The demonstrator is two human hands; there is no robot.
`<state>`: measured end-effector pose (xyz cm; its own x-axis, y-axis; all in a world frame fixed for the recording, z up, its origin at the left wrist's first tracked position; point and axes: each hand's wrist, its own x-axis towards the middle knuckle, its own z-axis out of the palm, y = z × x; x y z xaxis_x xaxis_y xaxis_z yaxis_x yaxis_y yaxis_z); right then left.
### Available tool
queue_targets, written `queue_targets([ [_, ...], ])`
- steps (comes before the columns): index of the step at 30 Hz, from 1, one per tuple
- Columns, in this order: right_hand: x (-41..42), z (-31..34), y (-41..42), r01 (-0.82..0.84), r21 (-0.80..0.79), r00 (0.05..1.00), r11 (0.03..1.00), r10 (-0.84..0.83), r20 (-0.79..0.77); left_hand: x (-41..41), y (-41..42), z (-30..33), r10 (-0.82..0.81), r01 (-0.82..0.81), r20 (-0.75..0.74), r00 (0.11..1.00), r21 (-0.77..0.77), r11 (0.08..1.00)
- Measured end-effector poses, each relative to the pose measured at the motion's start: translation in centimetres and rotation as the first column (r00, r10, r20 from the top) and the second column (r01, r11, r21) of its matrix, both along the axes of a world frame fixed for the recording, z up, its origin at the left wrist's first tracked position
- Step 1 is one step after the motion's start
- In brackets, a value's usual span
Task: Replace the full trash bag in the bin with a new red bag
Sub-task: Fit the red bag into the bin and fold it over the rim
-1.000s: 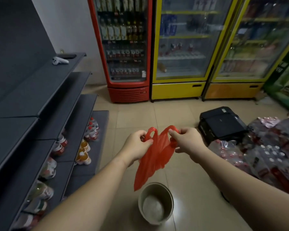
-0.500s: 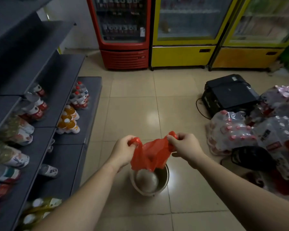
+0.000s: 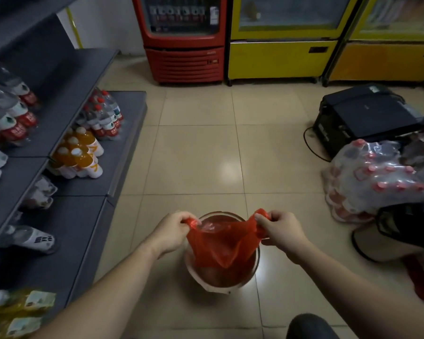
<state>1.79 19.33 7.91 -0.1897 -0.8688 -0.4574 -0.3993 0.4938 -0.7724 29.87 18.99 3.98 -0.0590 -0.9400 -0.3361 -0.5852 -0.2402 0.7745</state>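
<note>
Your left hand (image 3: 173, 232) is closed tight around one handle of the red bag (image 3: 220, 245), and your right hand (image 3: 280, 228) is closed the same way around the other handle. You hold both hands apart, at about the same height, so the top of the bag is stretched wide between them. The body of the bag hangs down from your fists into the small round bin (image 3: 230, 287), which stands on the tiled floor (image 3: 206, 155) right below your hands. The thin plastic sags in loose folds inside the bin; whether it reaches the bottom cannot be told. The bag's edges are not over the rim of the bin.

To your left stand grey shelves (image 3: 83, 216) with bottles of orange drink (image 3: 80, 159) and red-capped water bottles (image 3: 103, 116). Ahead, against the wall, are a red fridge (image 3: 184, 62) and a yellow fridge (image 3: 279, 57). To your right, a black case (image 3: 362, 118) lies on the floor, with wrapped packs of bottles (image 3: 375, 177) just beside it.
</note>
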Motion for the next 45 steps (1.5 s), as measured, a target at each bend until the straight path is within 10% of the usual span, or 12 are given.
queue_targets([
  [12, -0.3, -12.8, -1.7, -0.070, -0.086, 0.998, 0.994, 0.070, -0.003, 1.6, -1.5, -10.8, -0.109, 0.110, 0.046, 0.993, -0.030, 0.993],
  [23, -0.2, -9.7, -3.6, -0.274, -0.252, 0.920, 0.928, 0.177, -0.349, -0.5, -3.2, -3.4, -0.105, 0.113, -0.076, 0.992, 0.106, 0.988],
  [27, 2.4, -8.0, -5.4, -0.558, -0.217, 0.704, 0.801, 0.318, -0.636, -5.1, -5.4, -2.5, -0.150, 0.133, 0.201, 0.968, 0.093, 0.987],
  [34, 4.5, -10.9, -6.9, -0.769, 0.299, 0.141, 0.565, 0.606, -0.783, -8.3, -5.1, -7.1, -0.296, 0.064, 0.647, 0.702, 0.357, 0.932],
  [39, 1.0, -14.5, -6.6, -0.742, 0.278, 0.211, 0.610, 0.607, -0.767, -6.3, -2.9, -9.3, -0.327, 0.035, 0.794, 0.512, 0.361, 0.932],
  [45, -2.7, -17.5, -6.0, -0.649, 0.177, 0.400, 0.740, 0.529, -0.748, -3.2, -1.6, -11.7, -0.306, 0.062, 0.699, 0.646, 0.351, 0.934],
])
